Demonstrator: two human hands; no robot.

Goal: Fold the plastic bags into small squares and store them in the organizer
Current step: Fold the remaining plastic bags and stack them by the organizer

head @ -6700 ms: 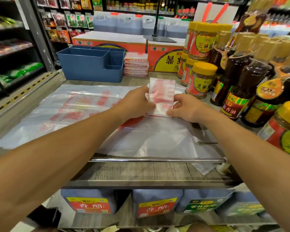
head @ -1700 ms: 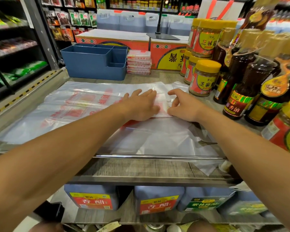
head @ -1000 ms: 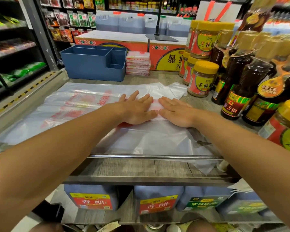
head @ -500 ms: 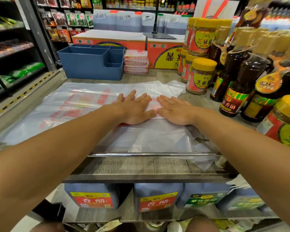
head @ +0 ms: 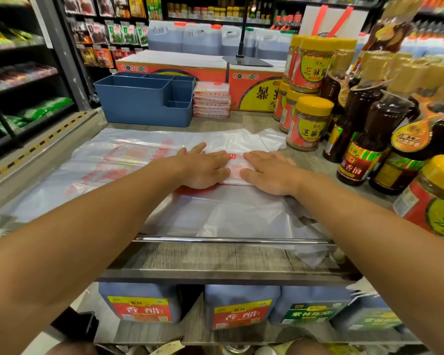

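Risk 1: we judge the folded white plastic bag with red print (head: 235,167) may spring open once pressure lifts; thin film holds a crease poorly
Risk 2: the flat clear plastic bags with red print (head: 128,160) beneath it are slick, so we expect a sideways push could slide the fold or drag the sheets toward the shelf edge
Risk 3: we note the yellow-lidded sesame paste jar (head: 308,124) stands near the right hand; a wide sweep could knock it
Left hand (head: 203,167): released, palm down, fingers straight and together, pressing the left part of the fold
Right hand (head: 269,172): released, palm down, fingers straight, pressing the right part; the 2 hands lie just beside each other, with a strip of the fold showing between them
Task item: the folded bag lies on the loose bags on the grey wood-grain shelf (head: 215,257), under both palms
Destination: the blue plastic compartment organizer (head: 139,103) sits at the back, well apart from the hands
Finished work: we see a stack of folded bag squares (head: 212,101) just beside the organizer, not inside it
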